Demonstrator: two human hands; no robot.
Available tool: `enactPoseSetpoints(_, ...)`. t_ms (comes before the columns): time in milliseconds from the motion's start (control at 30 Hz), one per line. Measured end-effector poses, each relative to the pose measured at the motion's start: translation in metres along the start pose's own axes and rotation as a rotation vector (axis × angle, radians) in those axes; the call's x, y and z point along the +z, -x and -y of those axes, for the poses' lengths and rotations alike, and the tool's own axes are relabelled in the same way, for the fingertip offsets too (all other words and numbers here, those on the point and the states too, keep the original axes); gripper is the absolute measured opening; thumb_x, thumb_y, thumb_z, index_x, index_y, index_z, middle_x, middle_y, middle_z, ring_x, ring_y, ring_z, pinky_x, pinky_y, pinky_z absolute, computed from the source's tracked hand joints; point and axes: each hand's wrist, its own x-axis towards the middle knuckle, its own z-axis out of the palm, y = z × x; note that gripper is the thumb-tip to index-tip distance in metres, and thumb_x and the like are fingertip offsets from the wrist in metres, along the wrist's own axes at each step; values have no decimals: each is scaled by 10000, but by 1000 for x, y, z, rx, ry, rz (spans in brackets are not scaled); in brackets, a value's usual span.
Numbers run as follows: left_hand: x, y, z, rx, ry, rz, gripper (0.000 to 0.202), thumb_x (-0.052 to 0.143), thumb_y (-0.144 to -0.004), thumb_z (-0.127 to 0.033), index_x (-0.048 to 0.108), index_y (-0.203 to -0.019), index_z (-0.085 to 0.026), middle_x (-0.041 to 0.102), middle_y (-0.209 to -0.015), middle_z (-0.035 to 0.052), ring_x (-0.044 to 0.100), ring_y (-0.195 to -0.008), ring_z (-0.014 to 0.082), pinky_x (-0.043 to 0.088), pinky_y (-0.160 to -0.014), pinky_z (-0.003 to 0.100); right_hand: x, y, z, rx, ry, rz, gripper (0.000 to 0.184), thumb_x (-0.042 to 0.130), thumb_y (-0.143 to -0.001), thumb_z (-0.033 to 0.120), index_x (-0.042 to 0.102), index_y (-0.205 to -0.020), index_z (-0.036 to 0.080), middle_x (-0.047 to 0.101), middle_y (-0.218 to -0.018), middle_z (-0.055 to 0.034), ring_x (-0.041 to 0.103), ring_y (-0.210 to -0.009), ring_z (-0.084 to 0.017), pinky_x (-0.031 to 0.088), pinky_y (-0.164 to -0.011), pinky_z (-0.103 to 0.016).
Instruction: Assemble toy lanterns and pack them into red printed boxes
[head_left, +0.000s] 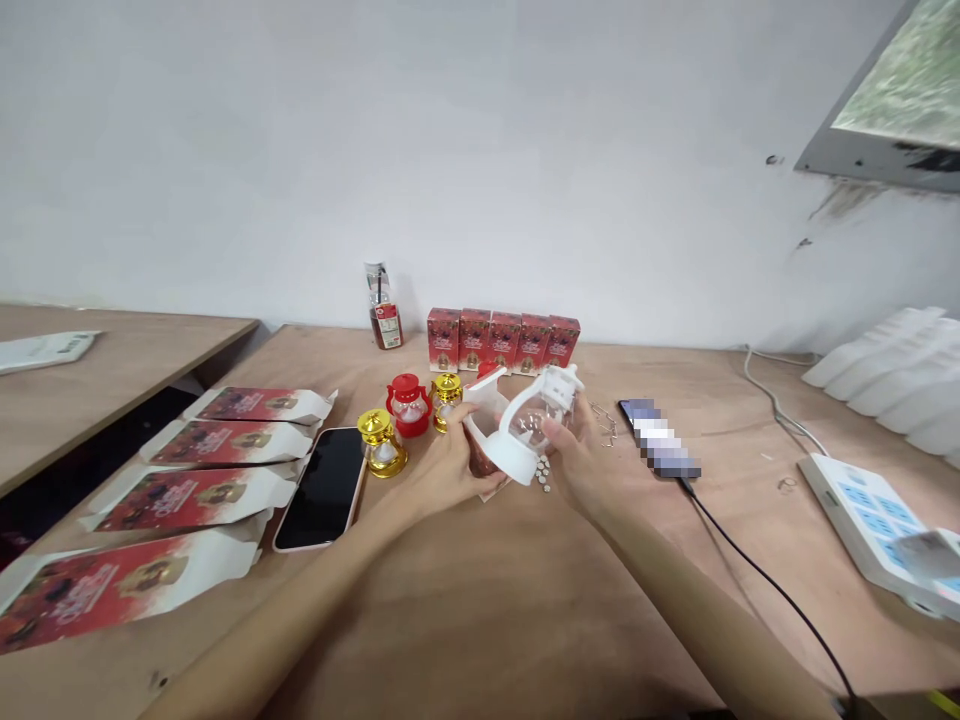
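Note:
My left hand is closed around a small red and white carton whose white inside faces up. In my right hand is a white toy lantern with a clear globe, tilted over on its side. The lantern's white base overlaps the carton in view; whether they touch I cannot tell. Left of the carton stand a red lantern and two gold lanterns, one nearer and one farther. Small round silvery discs lie partly hidden beneath my hands.
Several red boxes stand along the wall beside a bottle. Several flat cartons lie left, by a phone. On the right are another phone on a black cable, a power strip, metal pieces and white items.

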Motion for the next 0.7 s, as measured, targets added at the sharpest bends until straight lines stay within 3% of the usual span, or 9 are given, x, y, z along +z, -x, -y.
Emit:
enactPoseSetpoints(133,10,2,8,-21,-23,-106,885,732,-624,-403,151,-1253,-176,485,-1166,146,575,-1068,308,502,-834,461,17,-16,-2,-58,25,-232,461,661,-744,404,458,-1135,271,612,-1040,-14,615,-906,-159,504,-831,-339)
enactPoseSetpoints(200,17,5,11,9,-43,-166,910,737,-619,-398,137,-1265,-176,439,-1244,172,548,-1123,317,493,-874,468,19,-19,-5,-77,116,-265,482,665,-743,390,441,-1150,258,601,-1083,-29,604,-938,-161,493,-849,-341)
enactPoseSetpoints(333,36,12,19,38,-71,-241,952,714,-655,-372,76,-1331,-165,402,-1315,203,550,-1137,297,483,-925,455,15,-16,-8,-119,458,-68,551,741,-656,362,464,-1111,223,575,-1126,-62,560,-1017,-208,461,-883,-383)
enactPoseSetpoints(467,52,19,30,24,-43,-326,974,690,-681,-379,33,-1366,-166,460,-1286,194,578,-1107,288,498,-915,451,10,-16,-2,-113,844,87,453,756,-622,423,519,-951,221,603,-970,-51,539,-965,-261,445,-818,-423)
enactPoseSetpoints(600,54,23,35,55,-46,-295,1006,663,-710,-408,-35,-1397,-180,572,-1183,164,607,-1061,296,508,-886,466,6,-23,11,-80,945,251,408,742,-640,461,548,-914,228,630,-870,-42,572,-861,-255,447,-717,-367)
enactPoseSetpoints(700,51,23,34,27,-69,-245,1028,633,-746,-415,-104,-1414,-156,629,-1093,147,650,-947,315,534,-786,474,3,-27,17,-56,963,347,381,711,-691,427,556,-976,226,653,-884,-39,597,-812,-234,432,-656,-320)
